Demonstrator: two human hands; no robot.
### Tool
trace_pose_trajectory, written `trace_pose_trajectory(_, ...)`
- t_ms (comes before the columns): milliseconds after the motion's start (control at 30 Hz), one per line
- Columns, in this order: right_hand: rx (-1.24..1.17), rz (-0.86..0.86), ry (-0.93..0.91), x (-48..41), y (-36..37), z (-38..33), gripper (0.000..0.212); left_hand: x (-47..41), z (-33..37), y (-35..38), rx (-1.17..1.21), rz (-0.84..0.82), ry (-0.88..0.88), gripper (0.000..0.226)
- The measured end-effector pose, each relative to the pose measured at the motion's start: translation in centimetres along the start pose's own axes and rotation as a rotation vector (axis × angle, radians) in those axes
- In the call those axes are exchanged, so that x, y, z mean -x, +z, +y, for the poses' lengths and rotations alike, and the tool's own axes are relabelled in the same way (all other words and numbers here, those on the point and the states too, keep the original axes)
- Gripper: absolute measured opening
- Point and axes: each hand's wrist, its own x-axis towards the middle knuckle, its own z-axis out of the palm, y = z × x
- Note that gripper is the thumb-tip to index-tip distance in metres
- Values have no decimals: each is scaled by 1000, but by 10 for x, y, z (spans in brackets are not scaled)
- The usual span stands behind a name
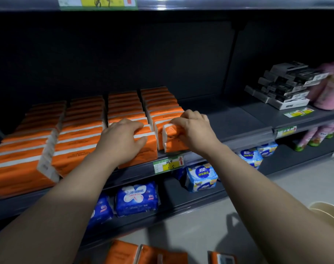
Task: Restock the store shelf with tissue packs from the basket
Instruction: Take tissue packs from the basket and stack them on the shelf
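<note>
Four rows of orange packs (48, 134) are seen standing on edge on the shelf (238, 119), and both hands are engaged at the front of the two right-hand rows. The end pack (173, 141), at the front of the rightmost row and close to the shelf lip, is pinched by the right hand (193, 128): fingers are curled over its top edge and the thumb is set against its front face, with the wrapper visibly dimpled under the grip. The neighbouring pack (148, 151), at the front of the next row to the left, is held by the left hand (122, 139), whose fingers are bent over its top while the thumb is laid on the front. More packs (124, 253) are visible at the bottom edge; the basket itself cannot be made out. The packs are judged to be light and soft, film-wrapped and somewhat slippery, so that little is risked by squeezing beyond a creased wrapper. A hold across the narrow top edge, thumb opposed to fingers, is judged best suited; a pack taken by one corner would probably sag or twist, and a loosely set one may topple forward off the lip.
</note>
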Motion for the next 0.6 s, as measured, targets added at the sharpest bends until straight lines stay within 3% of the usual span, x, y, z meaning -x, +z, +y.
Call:
trace_pose_trajectory(167, -48, 83, 32, -6, 18, 0, 55, 0, -6, 0, 48, -7, 3, 44)
trace_pose_trajectory(333, -168, 23, 45, -9, 19, 3, 67, 1, -4, -1, 30, -3, -4, 46)
trace_pose_trajectory(600, -391, -93, 240, 5, -3, 18, 108, -6, 16, -5, 35, 53, 14, 40)
